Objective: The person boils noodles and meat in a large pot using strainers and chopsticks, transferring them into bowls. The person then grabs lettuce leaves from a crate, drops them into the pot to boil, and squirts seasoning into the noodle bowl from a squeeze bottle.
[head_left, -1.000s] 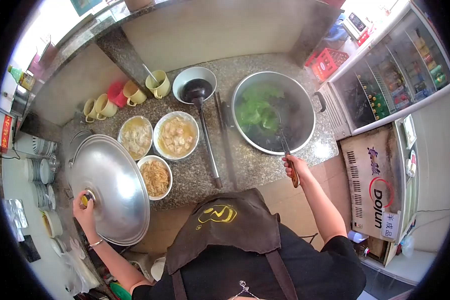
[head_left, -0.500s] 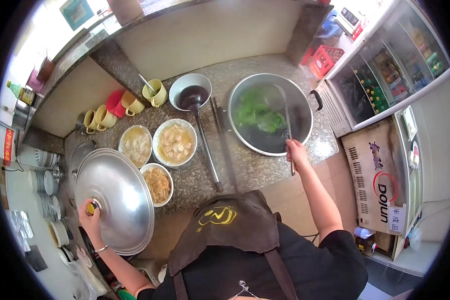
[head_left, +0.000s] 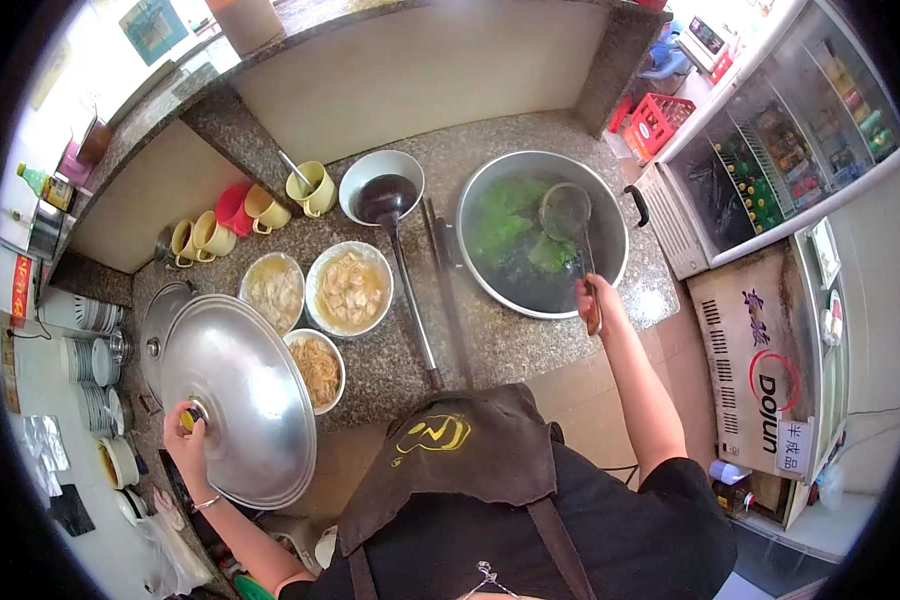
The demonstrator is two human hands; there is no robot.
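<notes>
My right hand [head_left: 596, 302] is closed around the handle of a skimmer [head_left: 567, 212] with a round head. The skimmer's head is in a large steaming metal pot [head_left: 463, 255], beside leafy greens [head_left: 510, 215] in dark liquid. At the left, my left hand [head_left: 185, 437] grips the knob of a big domed metal lid [head_left: 255, 400], which is tilted. Close to the lid are a bowl of pale pieces in liquid [head_left: 272, 292], a bowl of meat-like chunks [head_left: 350, 287] and a bowl of shredded food [head_left: 316, 370].
A long-handled ladle [head_left: 410, 290] rests in a white bowl [head_left: 358, 168] of dark liquid. Several yellow mugs [head_left: 213, 235] and a red cup [head_left: 233, 208] line the wall. A glass-door fridge [head_left: 770, 150] and a Dojun-marked freezer [head_left: 745, 370] stand right. Stacked plates [head_left: 90, 360] are left.
The skimmer's head has turned from edge-on to face-up, and my right hand has shifted slightly. The lid has moved slightly right with my left hand. The greens have shifted in the pot.
</notes>
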